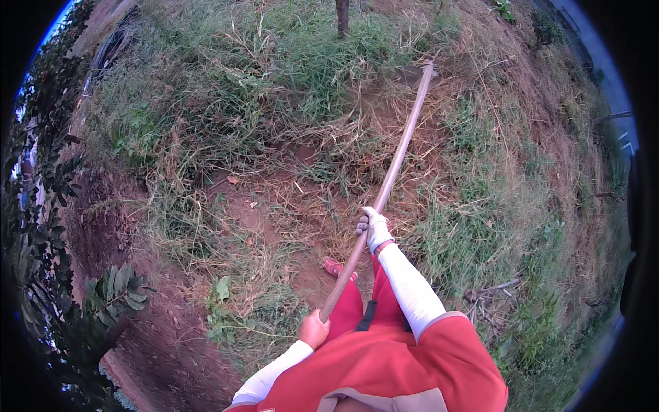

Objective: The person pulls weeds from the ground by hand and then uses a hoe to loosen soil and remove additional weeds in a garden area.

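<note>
A long wooden-handled hoe [399, 152] slants from near my waist up to the grass ahead. My left hand [314, 329], bare with a white sleeve at the wrist, grips the lower end of the handle. Higher up the shaft, my right hand [375, 226] in a white and grey work glove is closed around it. The hoe's metal blade [410, 75] is at the far end, against the edge of tall green grass [319, 77]; it is blurred and partly hidden by stalks. Bare reddish soil [252, 211] with cut, dry grass lies below the blade.
A thin tree trunk [342, 18] rises from the grass at the top. Leafy branches [118, 293] stand along the left side beside a dirt strip [165, 355]. Dry twigs [491, 301] lie at the right. My shoe [334, 267] is on the soil near the handle.
</note>
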The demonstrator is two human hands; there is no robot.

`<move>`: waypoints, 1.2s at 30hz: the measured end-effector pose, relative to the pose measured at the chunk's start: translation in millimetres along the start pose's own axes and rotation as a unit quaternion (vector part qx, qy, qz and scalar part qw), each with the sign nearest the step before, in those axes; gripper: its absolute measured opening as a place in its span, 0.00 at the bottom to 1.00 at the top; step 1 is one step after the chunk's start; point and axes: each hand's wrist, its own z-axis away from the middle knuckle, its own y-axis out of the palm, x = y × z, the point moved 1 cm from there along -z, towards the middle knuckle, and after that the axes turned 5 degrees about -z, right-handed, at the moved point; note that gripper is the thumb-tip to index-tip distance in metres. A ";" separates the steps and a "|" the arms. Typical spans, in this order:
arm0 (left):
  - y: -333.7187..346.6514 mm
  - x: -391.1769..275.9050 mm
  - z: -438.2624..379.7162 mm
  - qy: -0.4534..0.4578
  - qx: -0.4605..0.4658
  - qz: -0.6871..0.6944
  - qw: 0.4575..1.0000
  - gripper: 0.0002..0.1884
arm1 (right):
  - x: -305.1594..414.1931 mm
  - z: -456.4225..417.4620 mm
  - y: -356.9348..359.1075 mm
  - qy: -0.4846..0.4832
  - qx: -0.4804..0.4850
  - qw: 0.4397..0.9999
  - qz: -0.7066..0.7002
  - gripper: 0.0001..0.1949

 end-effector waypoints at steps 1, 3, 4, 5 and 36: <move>5.4 -19.9 -15.5 0.048 0.003 0.054 0.997 0.12 | 30.5 -6.8 0.9 0.007 0.054 0.998 -0.021 0.10; -1.6 -76.5 -35.3 0.105 -0.016 0.128 0.986 0.11 | 90.0 -23.3 3.9 0.026 0.141 0.987 -0.066 0.13; -0.1 -97.3 -47.3 0.100 -0.018 0.139 0.985 0.10 | 118.0 -32.8 8.0 0.037 0.178 0.980 -0.085 0.14; 6.8 -109.6 -64.3 0.127 -0.030 0.134 0.982 0.09 | 143.1 -46.0 10.1 0.039 0.181 0.978 -0.099 0.15; -19.5 -140.1 -12.8 -0.052 0.074 0.006 0.996 0.11 | 76.3 -71.3 -47.3 0.178 0.025 0.973 -0.143 0.14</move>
